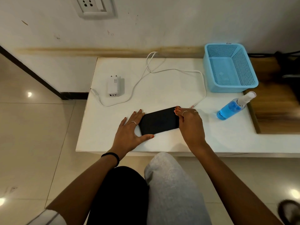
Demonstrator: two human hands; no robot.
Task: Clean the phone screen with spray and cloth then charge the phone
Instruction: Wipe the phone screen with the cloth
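A black phone (158, 120) lies flat, screen dark, on the white table (170, 88). My left hand (129, 135) braces its left end, fingers spread on the table and thumb along the near edge. My right hand (190, 122) is closed on the right end, fingertips pinched at the far corner. The red-tipped plug of the white charging cable (193, 107) lies right beside those knuckles; whether it is held or plugged in is hidden. The white charger adapter (113, 86) lies unplugged at the left. A spray bottle (232, 108) of blue liquid lies on its side at the right. No cloth is visible.
A blue perforated basket (233, 89) stands at the table's back right. A wall socket (95, 5) sits high on the wall at the upper left. The cable loops across the back of the table. My knees are just below the table's front edge.
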